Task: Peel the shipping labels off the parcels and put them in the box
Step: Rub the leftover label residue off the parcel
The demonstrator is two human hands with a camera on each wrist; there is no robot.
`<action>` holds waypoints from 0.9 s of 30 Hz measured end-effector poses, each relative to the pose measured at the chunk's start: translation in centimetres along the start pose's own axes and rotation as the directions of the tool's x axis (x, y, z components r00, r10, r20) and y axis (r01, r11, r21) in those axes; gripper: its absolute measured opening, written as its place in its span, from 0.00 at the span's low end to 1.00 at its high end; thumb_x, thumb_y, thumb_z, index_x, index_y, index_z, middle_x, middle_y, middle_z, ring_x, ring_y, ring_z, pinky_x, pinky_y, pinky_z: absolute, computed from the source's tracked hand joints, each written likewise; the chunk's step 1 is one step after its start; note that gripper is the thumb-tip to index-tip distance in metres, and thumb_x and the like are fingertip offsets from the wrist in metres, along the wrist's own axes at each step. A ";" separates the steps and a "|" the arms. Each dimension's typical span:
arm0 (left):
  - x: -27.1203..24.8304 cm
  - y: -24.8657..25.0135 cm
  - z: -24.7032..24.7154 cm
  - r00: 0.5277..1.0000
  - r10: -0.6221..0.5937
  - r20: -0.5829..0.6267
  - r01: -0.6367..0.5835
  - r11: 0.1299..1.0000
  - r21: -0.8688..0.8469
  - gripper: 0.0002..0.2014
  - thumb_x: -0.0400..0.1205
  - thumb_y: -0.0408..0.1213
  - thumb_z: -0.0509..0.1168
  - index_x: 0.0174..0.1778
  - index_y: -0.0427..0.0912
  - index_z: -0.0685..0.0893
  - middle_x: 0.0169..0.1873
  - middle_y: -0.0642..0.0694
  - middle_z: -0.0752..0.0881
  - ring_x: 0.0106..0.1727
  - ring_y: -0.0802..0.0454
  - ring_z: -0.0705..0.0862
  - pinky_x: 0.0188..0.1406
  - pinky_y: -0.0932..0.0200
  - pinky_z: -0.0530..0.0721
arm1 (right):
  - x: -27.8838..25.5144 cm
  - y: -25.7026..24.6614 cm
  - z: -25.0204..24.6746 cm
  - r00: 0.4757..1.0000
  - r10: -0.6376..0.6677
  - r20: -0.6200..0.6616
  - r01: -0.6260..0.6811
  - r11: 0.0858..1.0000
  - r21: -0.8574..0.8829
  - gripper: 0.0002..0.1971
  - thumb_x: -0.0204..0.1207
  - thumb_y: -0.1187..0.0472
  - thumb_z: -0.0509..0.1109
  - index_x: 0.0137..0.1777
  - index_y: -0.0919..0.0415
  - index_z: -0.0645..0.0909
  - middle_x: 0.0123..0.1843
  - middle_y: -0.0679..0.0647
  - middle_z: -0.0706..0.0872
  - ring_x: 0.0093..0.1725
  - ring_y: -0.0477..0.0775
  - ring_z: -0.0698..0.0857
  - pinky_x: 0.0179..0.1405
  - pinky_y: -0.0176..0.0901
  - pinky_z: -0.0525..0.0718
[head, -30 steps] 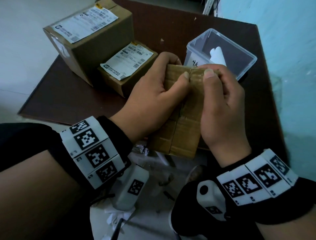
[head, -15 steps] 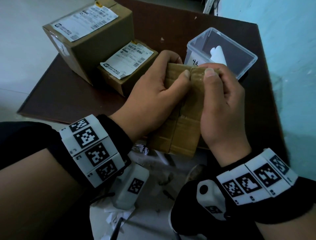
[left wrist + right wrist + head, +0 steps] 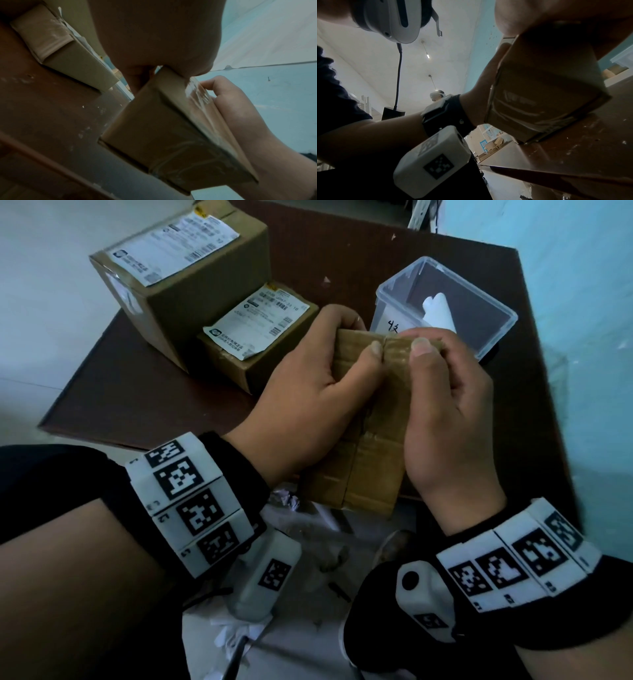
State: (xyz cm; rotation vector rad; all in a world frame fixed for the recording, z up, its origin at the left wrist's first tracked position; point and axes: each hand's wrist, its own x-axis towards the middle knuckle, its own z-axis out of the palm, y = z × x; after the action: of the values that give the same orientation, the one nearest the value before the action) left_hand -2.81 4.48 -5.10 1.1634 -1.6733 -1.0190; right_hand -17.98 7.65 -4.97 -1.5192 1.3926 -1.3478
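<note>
Table: dark brown wooden table (image 3: 342, 251) carries everything.
Big parcel: large brown cardboard box (image 3: 191, 278), white label on top, far left.
Clear box: transparent plastic box (image 3: 496, 337), far right, white paper inside.
Held parcel: taped brown cardboard parcel (image 3: 370, 453), tilted at the near edge.
Left hand (image 3: 308, 405): fingers curled round its left side.
Right hand (image 3: 445, 419): grips its right side, thumb pressed near the top edge.
</note>
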 end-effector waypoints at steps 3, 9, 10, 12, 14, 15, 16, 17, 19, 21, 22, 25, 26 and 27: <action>0.1 0.0 -0.1 1.000 -0.003 0.001 0.003 1.000 0.019 0.10 0.88 0.51 0.60 0.61 0.52 0.77 0.39 0.57 0.82 0.39 0.64 0.81 0.42 0.60 0.81 | 0.1 -0.1 0.0 1.000 0.000 -0.004 0.000 1.000 -0.006 0.16 0.94 0.55 0.57 0.63 0.64 0.84 0.49 0.61 0.88 0.47 0.64 0.87 0.49 0.62 0.89; 0.1 0.0 0.0 1.000 0.002 -0.029 -0.002 1.000 0.006 0.09 0.90 0.46 0.55 0.59 0.50 0.78 0.40 0.58 0.81 0.42 0.66 0.80 0.44 0.60 0.80 | 0.1 -0.3 0.1 1.000 -0.014 -0.014 0.014 1.000 -0.010 0.14 0.93 0.55 0.57 0.60 0.60 0.84 0.45 0.63 0.85 0.44 0.66 0.84 0.44 0.56 0.86; 0.1 0.0 0.0 1.000 -0.003 -0.020 0.003 1.000 -0.006 0.09 0.90 0.48 0.57 0.59 0.50 0.78 0.41 0.57 0.82 0.43 0.66 0.80 0.44 0.59 0.82 | 0.1 -0.3 0.1 1.000 -0.013 -0.014 0.013 1.000 -0.003 0.15 0.93 0.55 0.57 0.61 0.60 0.84 0.46 0.63 0.86 0.45 0.64 0.85 0.45 0.57 0.87; 0.0 0.2 0.0 1.000 -0.026 0.000 0.026 0.999 -0.026 0.12 0.90 0.54 0.63 0.61 0.50 0.78 0.42 0.57 0.85 0.43 0.65 0.84 0.43 0.58 0.86 | 0.1 -0.4 0.0 1.000 0.002 -0.016 -0.002 1.000 0.014 0.15 0.93 0.55 0.58 0.62 0.60 0.85 0.49 0.56 0.89 0.50 0.54 0.90 0.49 0.50 0.91; -0.1 0.5 0.1 0.999 -0.045 -0.013 0.045 0.999 0.004 0.16 0.88 0.58 0.66 0.61 0.51 0.79 0.42 0.57 0.87 0.42 0.64 0.86 0.41 0.59 0.88 | 0.1 -0.3 -0.1 0.999 0.014 -0.036 -0.014 1.000 0.019 0.14 0.94 0.57 0.59 0.62 0.61 0.86 0.51 0.48 0.90 0.53 0.43 0.91 0.51 0.35 0.88; -0.2 0.5 0.1 0.998 -0.050 -0.028 0.051 0.998 0.039 0.16 0.88 0.60 0.66 0.60 0.52 0.80 0.41 0.57 0.87 0.42 0.65 0.87 0.40 0.62 0.87 | 0.1 -0.2 -0.1 0.999 0.017 -0.045 -0.016 1.000 0.016 0.14 0.95 0.58 0.59 0.62 0.62 0.87 0.51 0.46 0.90 0.54 0.40 0.90 0.51 0.31 0.86; -0.2 0.5 0.1 0.998 -0.050 -0.043 0.053 0.996 0.075 0.16 0.88 0.61 0.65 0.59 0.53 0.80 0.40 0.57 0.87 0.42 0.66 0.87 0.39 0.65 0.85 | 0.2 -0.2 -0.1 0.999 0.014 -0.051 -0.013 1.000 0.007 0.14 0.95 0.59 0.60 0.63 0.62 0.87 0.52 0.45 0.90 0.54 0.38 0.90 0.51 0.29 0.85; -0.2 0.5 0.1 0.997 -0.046 -0.056 0.052 0.993 0.102 0.16 0.88 0.61 0.63 0.58 0.53 0.81 0.39 0.56 0.87 0.41 0.66 0.87 0.38 0.66 0.84 | 0.2 -0.1 -0.1 0.999 0.005 -0.054 -0.005 1.000 -0.006 0.13 0.95 0.59 0.60 0.63 0.61 0.87 0.52 0.44 0.90 0.55 0.38 0.90 0.52 0.28 0.85; -0.2 0.3 0.1 0.996 -0.039 -0.076 0.050 0.989 0.139 0.16 0.90 0.61 0.61 0.57 0.53 0.81 0.37 0.55 0.86 0.40 0.65 0.86 0.36 0.67 0.82 | 0.2 0.0 0.0 0.999 -0.006 -0.047 0.004 1.000 -0.023 0.12 0.95 0.59 0.61 0.63 0.58 0.87 0.52 0.43 0.89 0.55 0.38 0.89 0.53 0.29 0.84; -0.1 0.2 0.1 0.995 -0.032 -0.090 0.046 0.985 0.163 0.17 0.91 0.60 0.60 0.57 0.51 0.82 0.37 0.55 0.85 0.40 0.64 0.85 0.36 0.67 0.81 | 0.2 0.1 0.0 0.999 0.007 -0.035 -0.008 1.000 -0.008 0.11 0.96 0.59 0.61 0.62 0.58 0.86 0.51 0.44 0.89 0.52 0.39 0.89 0.50 0.31 0.86; -0.1 0.1 0.1 0.995 -0.026 -0.092 0.042 0.985 0.167 0.17 0.91 0.60 0.59 0.57 0.50 0.82 0.37 0.55 0.85 0.40 0.65 0.85 0.36 0.68 0.80 | 0.3 0.1 0.0 0.999 0.015 -0.030 -0.015 1.000 0.002 0.12 0.96 0.59 0.61 0.63 0.58 0.86 0.50 0.46 0.90 0.51 0.39 0.89 0.50 0.32 0.87; 0.0 0.0 0.0 0.997 0.005 -0.083 0.008 0.988 0.153 0.15 0.92 0.57 0.59 0.60 0.51 0.81 0.41 0.57 0.85 0.43 0.66 0.84 0.41 0.67 0.81 | 0.6 0.4 0.0 0.999 0.033 -0.037 -0.031 0.999 0.039 0.14 0.94 0.56 0.62 0.66 0.60 0.87 0.54 0.51 0.91 0.56 0.45 0.91 0.57 0.42 0.90; 0.1 0.0 -0.1 0.997 0.013 -0.078 -0.001 0.988 0.152 0.13 0.93 0.56 0.59 0.60 0.51 0.81 0.42 0.58 0.85 0.44 0.67 0.84 0.42 0.67 0.80 | 0.7 0.5 0.0 0.998 0.040 -0.045 -0.037 0.997 0.069 0.14 0.94 0.55 0.62 0.66 0.60 0.87 0.54 0.56 0.91 0.57 0.49 0.91 0.58 0.46 0.91; 0.1 0.0 -0.1 0.997 0.016 -0.072 -0.005 0.989 0.151 0.12 0.93 0.55 0.58 0.61 0.52 0.80 0.42 0.59 0.84 0.44 0.68 0.84 0.43 0.68 0.80 | 0.8 0.5 0.0 0.998 0.049 -0.047 -0.043 0.993 0.111 0.14 0.93 0.54 0.63 0.65 0.61 0.88 0.52 0.62 0.91 0.55 0.53 0.91 0.57 0.50 0.92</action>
State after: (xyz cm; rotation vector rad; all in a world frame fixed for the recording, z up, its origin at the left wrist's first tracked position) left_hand -2.72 4.33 -5.05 1.2727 -1.7196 -0.8448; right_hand -18.19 6.73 -5.26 -1.3823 1.3528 -1.4186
